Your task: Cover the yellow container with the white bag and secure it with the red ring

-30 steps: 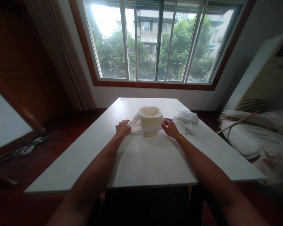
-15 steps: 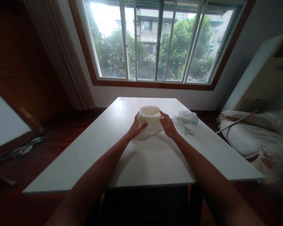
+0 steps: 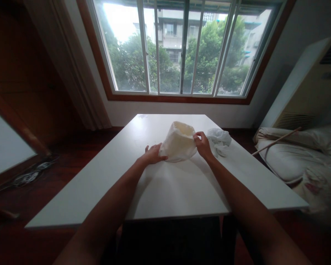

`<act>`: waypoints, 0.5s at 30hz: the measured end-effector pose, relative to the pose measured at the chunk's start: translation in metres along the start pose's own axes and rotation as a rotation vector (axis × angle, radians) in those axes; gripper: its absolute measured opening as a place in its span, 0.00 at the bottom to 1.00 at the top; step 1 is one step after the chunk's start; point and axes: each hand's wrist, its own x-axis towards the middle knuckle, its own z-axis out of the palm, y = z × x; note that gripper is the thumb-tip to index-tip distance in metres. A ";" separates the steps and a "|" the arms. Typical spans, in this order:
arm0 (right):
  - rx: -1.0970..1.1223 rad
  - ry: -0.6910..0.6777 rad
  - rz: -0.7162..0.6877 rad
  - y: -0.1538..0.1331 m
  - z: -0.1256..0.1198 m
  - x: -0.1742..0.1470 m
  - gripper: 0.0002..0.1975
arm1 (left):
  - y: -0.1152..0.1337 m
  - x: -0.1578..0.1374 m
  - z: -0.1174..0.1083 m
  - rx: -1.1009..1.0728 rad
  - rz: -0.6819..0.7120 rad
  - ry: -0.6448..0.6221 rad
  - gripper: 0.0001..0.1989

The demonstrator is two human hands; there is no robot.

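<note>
A cream-white soft bag (image 3: 179, 145) with a wide open mouth stands tilted on the white table (image 3: 176, 191). Its rim looks turned over, and the mouth faces up and to the right. At the bag's lower left corner is my left hand (image 3: 153, 154), with the thumb in front and the fingers behind, closed on the edge. My right hand (image 3: 202, 143) pinches the rim on the right side. Just beyond the right hand lies a crumpled white plastic bag (image 3: 220, 138). What the cream bag holds, if anything, cannot be made out.
A window (image 3: 182, 51) fills the wall behind the table. To the right are a covered, padded bundle (image 3: 289, 154) with a thin stick (image 3: 277, 140) on it and a tall floor-standing unit (image 3: 306, 84). Cables (image 3: 30, 175) lie on the floor at the left.
The bag has tipped and shifted slightly right. My left hand has slid down to its lower left corner, while my right hand has moved right and pinches the rim.
</note>
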 end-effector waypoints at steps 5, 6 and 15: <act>0.003 0.019 0.025 0.002 -0.002 0.001 0.15 | 0.007 -0.004 -0.031 -0.055 0.107 0.140 0.64; -0.001 0.017 0.018 0.002 -0.002 0.001 0.15 | 0.013 -0.006 -0.036 -0.095 0.179 0.233 0.64; 0.129 -0.157 -0.046 -0.008 0.007 -0.010 0.14 | 0.043 0.000 -0.015 -0.466 0.413 0.386 0.72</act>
